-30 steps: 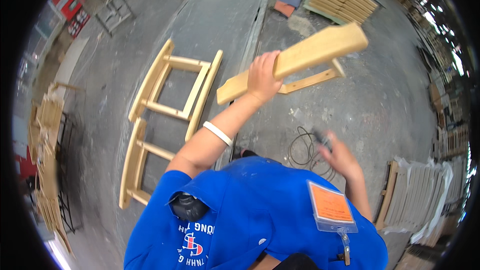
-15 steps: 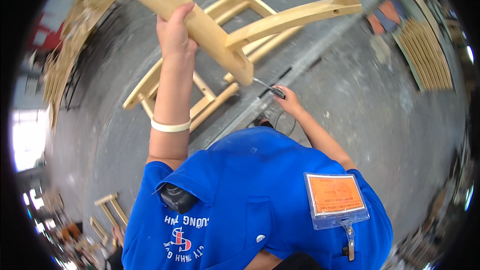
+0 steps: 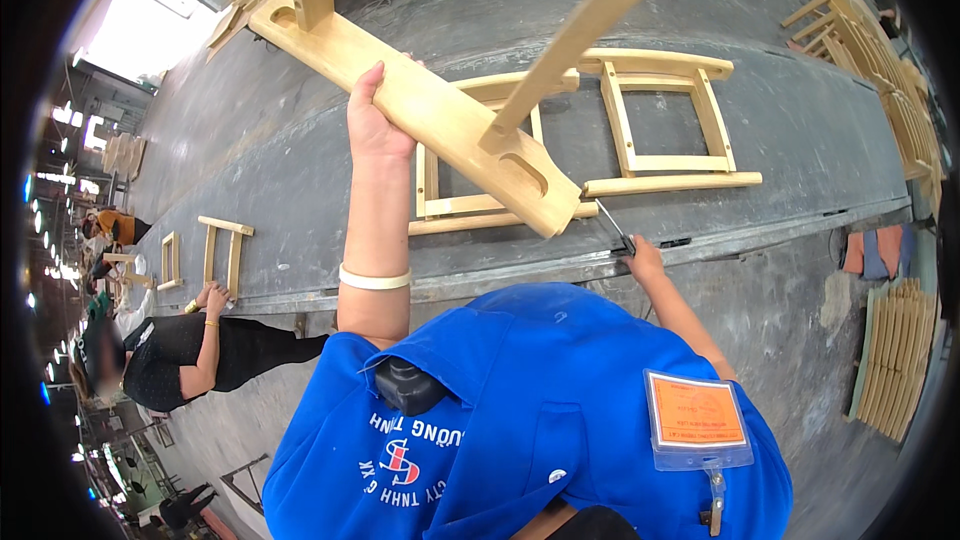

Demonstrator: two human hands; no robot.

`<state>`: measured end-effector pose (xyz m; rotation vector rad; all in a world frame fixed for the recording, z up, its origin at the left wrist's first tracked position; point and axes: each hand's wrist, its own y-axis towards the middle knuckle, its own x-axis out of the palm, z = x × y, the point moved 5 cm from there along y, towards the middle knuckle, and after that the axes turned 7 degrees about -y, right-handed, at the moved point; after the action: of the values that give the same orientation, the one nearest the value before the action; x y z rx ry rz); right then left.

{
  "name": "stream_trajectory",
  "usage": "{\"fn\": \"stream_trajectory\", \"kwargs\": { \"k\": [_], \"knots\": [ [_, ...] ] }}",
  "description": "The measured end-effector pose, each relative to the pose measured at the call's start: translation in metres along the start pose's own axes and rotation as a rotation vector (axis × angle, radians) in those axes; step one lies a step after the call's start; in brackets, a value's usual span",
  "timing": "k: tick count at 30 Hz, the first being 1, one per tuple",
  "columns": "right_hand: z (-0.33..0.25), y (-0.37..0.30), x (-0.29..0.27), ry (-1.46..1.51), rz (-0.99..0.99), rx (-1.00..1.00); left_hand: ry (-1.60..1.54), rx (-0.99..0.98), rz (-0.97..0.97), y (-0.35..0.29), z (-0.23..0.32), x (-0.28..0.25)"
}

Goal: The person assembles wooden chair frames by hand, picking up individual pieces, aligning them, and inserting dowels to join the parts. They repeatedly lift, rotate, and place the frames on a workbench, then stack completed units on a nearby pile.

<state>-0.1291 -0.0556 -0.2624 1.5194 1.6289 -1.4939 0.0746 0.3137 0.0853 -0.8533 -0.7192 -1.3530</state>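
My left hand (image 3: 380,125) is closed round the long edge of a pale wooden frame (image 3: 450,125), held up and tilted. Its wide board has an oblong recess at each end, and two bars rise from it. Just past the board's near right end, my right hand (image 3: 647,261) grips what looks like an air blow gun (image 3: 626,242), with a black handle and a thin metal nozzle. The nozzle points up and left toward that end; whether it touches the wood I cannot tell. Beneath the raised frame lies a second frame (image 3: 465,223), partly covered by it.
Another wooden frame (image 3: 672,181) lies on the grey worktop (image 3: 800,140) to the right. A co-worker (image 3: 175,365) in black stands at the left, hands at an upright frame (image 3: 227,225). Stacked slats (image 3: 890,360) stand at the right, below red and blue cloths (image 3: 880,250).
The view has swung, bringing the co-worker and more worktop into sight. The held frame has turned so its board's recessed face shows. My left hand still grips it, my right the blow gun.
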Motion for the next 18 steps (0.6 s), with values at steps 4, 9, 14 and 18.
{"fn": "stream_trajectory", "kwargs": {
  "k": [4,9,14,18],
  "knots": [
    [0.001,-0.011,-0.018,-0.093,-0.013,-0.064,-0.107,-0.033,-0.165,0.001,0.008,-0.011],
    [-0.014,-0.028,-0.048,0.016,0.118,-0.111,-0.297,-0.165,-0.348,0.01,0.005,-0.01],
    [-0.051,-0.044,-0.092,0.245,0.255,-0.17,-0.652,-0.447,-0.468,0.005,-0.002,0.002],
    [-0.097,-0.052,-0.12,0.402,0.167,-0.223,-0.853,-0.622,-0.665,0.005,-0.007,0.018]
  ]
}}
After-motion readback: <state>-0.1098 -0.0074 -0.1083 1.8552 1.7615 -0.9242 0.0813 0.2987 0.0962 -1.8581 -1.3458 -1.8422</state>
